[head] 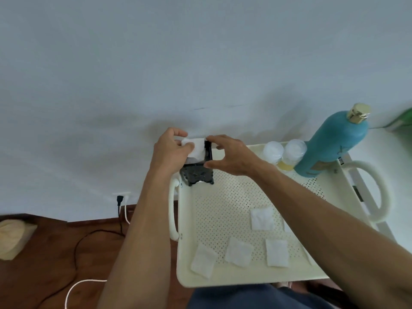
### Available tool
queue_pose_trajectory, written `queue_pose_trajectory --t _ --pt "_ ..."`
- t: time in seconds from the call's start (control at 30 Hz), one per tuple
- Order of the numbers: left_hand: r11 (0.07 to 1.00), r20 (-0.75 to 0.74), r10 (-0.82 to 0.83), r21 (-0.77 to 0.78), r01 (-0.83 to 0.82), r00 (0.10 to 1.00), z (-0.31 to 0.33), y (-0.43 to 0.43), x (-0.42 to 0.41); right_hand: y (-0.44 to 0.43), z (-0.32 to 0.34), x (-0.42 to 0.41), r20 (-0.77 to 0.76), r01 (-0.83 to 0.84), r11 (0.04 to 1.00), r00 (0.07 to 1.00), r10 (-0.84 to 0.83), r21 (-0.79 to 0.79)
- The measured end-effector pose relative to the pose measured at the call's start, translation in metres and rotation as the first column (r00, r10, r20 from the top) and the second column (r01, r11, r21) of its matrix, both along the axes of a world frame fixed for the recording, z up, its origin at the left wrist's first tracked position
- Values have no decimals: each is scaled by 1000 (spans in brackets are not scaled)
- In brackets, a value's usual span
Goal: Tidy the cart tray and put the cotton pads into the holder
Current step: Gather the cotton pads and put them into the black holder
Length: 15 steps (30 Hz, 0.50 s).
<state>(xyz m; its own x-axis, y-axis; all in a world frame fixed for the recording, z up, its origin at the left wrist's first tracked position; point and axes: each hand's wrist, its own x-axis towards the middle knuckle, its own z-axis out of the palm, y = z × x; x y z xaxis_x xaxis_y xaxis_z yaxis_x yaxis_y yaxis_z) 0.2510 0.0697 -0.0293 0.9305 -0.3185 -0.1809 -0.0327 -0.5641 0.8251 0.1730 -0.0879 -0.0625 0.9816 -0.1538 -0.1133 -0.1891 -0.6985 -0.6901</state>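
A black ornate holder (197, 176) stands at the far left corner of the cream perforated cart tray (225, 210). My left hand (170, 148) pinches a white cotton pad (195, 148) right over the holder's open top. My right hand (229, 155) is at the holder's right rim, fingers curved around its top edge. Several square cotton pads lie loose on the tray near me: one at the front left (203, 260), one beside it (238, 252), one further right (277, 253) and one behind them (262, 218).
A tall teal bottle (332, 146) with a gold cap and two small jars with clear lids (283, 151) stand at the tray's far right. The cart has looped handles on both sides (376, 192). Cables and a wall socket (120, 198) are at the floor on the left.
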Motion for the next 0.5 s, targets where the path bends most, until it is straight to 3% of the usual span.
queue_pose_trajectory --t 0.13,0.37,0.5 --pt "1000 -17 -12 25 13 1000 -6 -5 1 0 -1 1 3 5 1000 1000 -5 19" --pt "960 293 -28 273 -56 956 -8 -14 -5 2 -3 -1 11 25 997 1000 -25 72" --pt "943 321 -133 332 20 938 2 -13 -8 2 -4 0 16 32 995 999 -34 96"
